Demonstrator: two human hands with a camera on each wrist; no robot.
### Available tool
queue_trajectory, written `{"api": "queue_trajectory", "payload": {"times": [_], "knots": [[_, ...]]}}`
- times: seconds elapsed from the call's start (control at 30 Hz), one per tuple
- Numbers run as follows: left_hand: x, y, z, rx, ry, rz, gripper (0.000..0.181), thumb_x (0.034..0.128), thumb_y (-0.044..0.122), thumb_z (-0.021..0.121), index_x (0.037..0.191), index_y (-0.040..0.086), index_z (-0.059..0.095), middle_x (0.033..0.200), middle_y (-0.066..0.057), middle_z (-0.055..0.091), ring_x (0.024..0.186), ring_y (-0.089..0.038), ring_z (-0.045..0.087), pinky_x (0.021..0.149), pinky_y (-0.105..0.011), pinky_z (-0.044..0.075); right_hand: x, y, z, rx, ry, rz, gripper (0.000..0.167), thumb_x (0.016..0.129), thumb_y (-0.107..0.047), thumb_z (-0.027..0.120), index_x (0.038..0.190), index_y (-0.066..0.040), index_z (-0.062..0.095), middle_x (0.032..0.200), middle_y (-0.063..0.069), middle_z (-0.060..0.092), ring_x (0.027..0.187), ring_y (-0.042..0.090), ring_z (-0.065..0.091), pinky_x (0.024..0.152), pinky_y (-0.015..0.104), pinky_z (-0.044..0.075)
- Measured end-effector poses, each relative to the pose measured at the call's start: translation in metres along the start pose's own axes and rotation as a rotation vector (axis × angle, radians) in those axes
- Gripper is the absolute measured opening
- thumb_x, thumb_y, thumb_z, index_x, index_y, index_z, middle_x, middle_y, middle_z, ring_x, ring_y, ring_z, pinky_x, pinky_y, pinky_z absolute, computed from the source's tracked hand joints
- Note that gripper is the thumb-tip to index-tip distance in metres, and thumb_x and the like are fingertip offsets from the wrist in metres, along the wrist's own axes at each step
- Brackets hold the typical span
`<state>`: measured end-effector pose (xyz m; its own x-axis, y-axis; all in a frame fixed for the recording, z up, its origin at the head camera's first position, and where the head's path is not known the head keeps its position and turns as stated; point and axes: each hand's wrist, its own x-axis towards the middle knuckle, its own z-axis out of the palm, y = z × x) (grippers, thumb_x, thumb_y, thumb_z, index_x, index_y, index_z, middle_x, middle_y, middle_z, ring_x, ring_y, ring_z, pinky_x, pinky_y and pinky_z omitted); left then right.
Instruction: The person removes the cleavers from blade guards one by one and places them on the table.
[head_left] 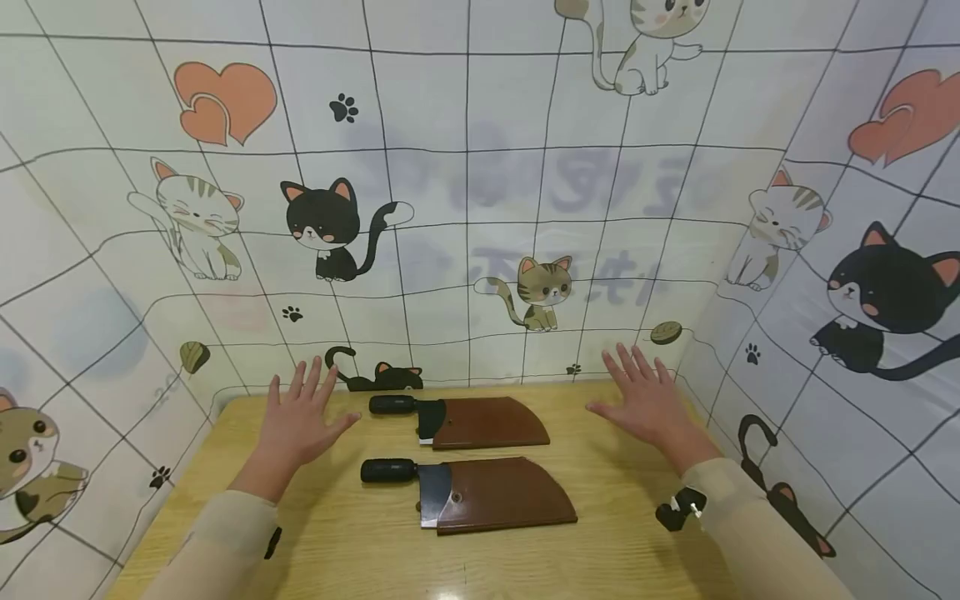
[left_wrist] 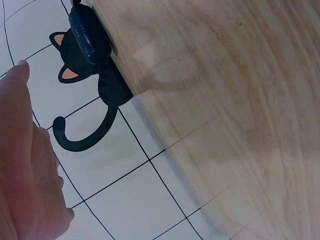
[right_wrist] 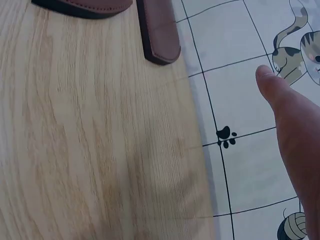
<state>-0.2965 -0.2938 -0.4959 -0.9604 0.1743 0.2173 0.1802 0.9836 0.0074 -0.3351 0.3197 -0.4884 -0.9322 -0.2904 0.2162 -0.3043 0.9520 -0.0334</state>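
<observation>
Two cleavers in brown leather sheaths lie flat on the wooden table, one behind the other, black handles to the left. The far cleaver [head_left: 487,422] is the smaller; the near cleaver [head_left: 502,496] shows a strip of bare steel beside its handle. My left hand [head_left: 298,421], fingers spread, is held left of the handles and touches neither. To the right of the sheaths my right hand [head_left: 643,398] is likewise spread, holding nothing. The left wrist view catches a black handle [left_wrist: 90,34] near the table's back edge; sheath ends [right_wrist: 159,35] show in the right wrist view.
The light wood table [head_left: 330,550] backs onto a white gridded sheet [head_left: 435,108] printed with cartoon cats, hearts and paw prints. This sheet also rises along the left and right sides. A small black device [head_left: 681,508] sits at the right wrist.
</observation>
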Motion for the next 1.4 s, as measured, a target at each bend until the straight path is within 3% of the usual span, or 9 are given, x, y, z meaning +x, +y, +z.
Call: {"api": "queue_trajectory", "payload": {"times": [0.3,0.47,0.67,0.8,1.03,1.2,1.4], "knots": [[-0.01,0.011,0.005,-0.03,0.001,0.031,0.099,0.1063,0.076,0.05,0.177,0.011,0.025,0.183,-0.021,0.012,0.168,-0.047,0.01,0.127,-0.076,0.005,-0.013,-0.021,0.009,0.05,0.027,-0.088,0.104,0.101,-0.081,0.058,0.176,-0.013,0.031,0.18,0.023,0.025,0.164,0.05,0.021,0.128,0.071,0.018],[-0.015,0.024,0.01,-0.063,0.035,0.109,0.098,0.1049,0.073,0.057,0.176,0.012,0.029,0.183,-0.019,0.018,0.167,-0.047,0.017,0.128,-0.074,0.011,-0.022,-0.038,0.01,0.103,0.076,-0.149,0.1,0.098,-0.075,0.068,0.171,-0.012,0.042,0.174,0.022,0.037,0.161,0.049,0.031,0.126,0.07,0.026],[-0.024,0.044,0.016,-0.122,0.063,0.192,0.095,0.1026,0.071,0.064,0.174,0.014,0.037,0.178,-0.018,0.032,0.161,-0.048,0.032,0.123,-0.075,0.027,-0.036,-0.06,0.017,0.177,0.09,-0.205,0.099,0.097,-0.071,0.074,0.17,-0.013,0.044,0.171,0.021,0.042,0.154,0.05,0.041,0.12,0.072,0.034],[-0.032,0.058,0.019,-0.211,0.036,0.223,0.093,0.1028,0.07,0.066,0.174,0.016,0.038,0.174,-0.017,0.04,0.155,-0.048,0.042,0.117,-0.077,0.035,-0.045,-0.073,0.024,0.221,0.071,-0.226,0.098,0.095,-0.067,0.078,0.171,-0.014,0.044,0.172,0.019,0.042,0.154,0.049,0.043,0.12,0.071,0.035],[-0.041,0.071,0.034,-0.462,-0.003,0.295,0.082,0.1017,0.053,0.078,0.167,0.012,0.05,0.163,-0.016,0.052,0.148,-0.048,0.05,0.113,-0.075,0.041,-0.052,-0.096,0.035,0.298,0.062,-0.295,0.097,0.095,-0.069,0.078,0.168,-0.012,0.048,0.168,0.019,0.048,0.151,0.048,0.047,0.118,0.071,0.038],[-0.044,0.079,0.038,-0.543,-0.043,0.308,0.076,0.0988,0.045,0.084,0.161,0.01,0.057,0.16,-0.014,0.057,0.147,-0.046,0.052,0.116,-0.072,0.04,-0.054,-0.112,0.043,0.302,0.028,-0.342,0.097,0.095,-0.072,0.076,0.169,-0.014,0.048,0.167,0.018,0.049,0.151,0.045,0.048,0.117,0.069,0.041],[-0.045,0.088,0.044,-0.573,-0.095,0.3,0.071,0.0976,0.041,0.086,0.156,0.008,0.061,0.157,-0.011,0.06,0.147,-0.043,0.052,0.117,-0.07,0.041,-0.057,-0.13,0.047,0.357,-0.021,-0.356,0.094,0.093,-0.063,0.083,0.168,-0.017,0.049,0.169,0.017,0.048,0.153,0.043,0.046,0.117,0.07,0.04]]}}
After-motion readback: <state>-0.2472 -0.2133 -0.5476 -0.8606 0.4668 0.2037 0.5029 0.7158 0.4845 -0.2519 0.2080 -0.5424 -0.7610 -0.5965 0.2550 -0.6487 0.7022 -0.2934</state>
